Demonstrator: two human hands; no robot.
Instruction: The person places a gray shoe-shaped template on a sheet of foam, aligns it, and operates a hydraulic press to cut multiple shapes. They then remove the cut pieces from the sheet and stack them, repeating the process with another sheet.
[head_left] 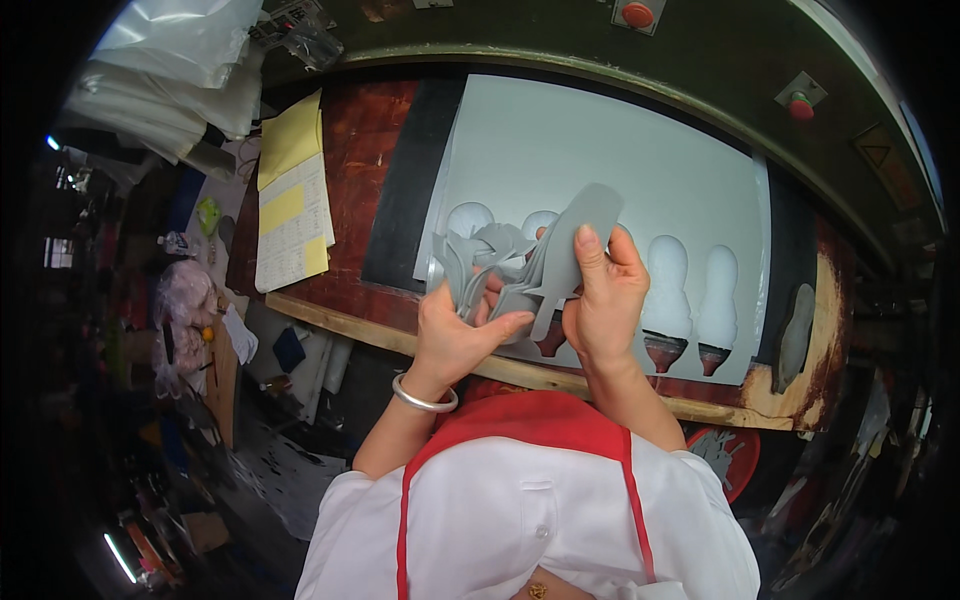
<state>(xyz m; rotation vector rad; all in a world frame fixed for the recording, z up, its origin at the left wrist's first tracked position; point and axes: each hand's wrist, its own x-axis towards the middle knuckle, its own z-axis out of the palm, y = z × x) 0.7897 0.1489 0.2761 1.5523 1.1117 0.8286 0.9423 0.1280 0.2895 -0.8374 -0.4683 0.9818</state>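
Observation:
Both of my hands hold a loose bunch of thin grey insole-shaped pieces (478, 262) above the near edge of a large grey sheet (610, 140). My left hand (455, 330) cups the curled, jumbled pieces from below, its thumb pointing right. With thumb and fingers, my right hand (605, 295) pinches a flatter insole piece (588, 210) that stands up on the bunch's right side. Insole-shaped cut-outs line the sheet's near part, and one cut-out (668, 285) lies just right of my right hand. My hands and the pieces hide some of this row.
A dark red wooden table (350, 140) carries the sheet on a black mat (410, 190). Yellow and white papers (292, 215) lie at left. A dark grey sole-shaped object (796, 335) rests at right. Green machinery with a red button (637, 14) spans the back. A red basin (735, 460) stands below right.

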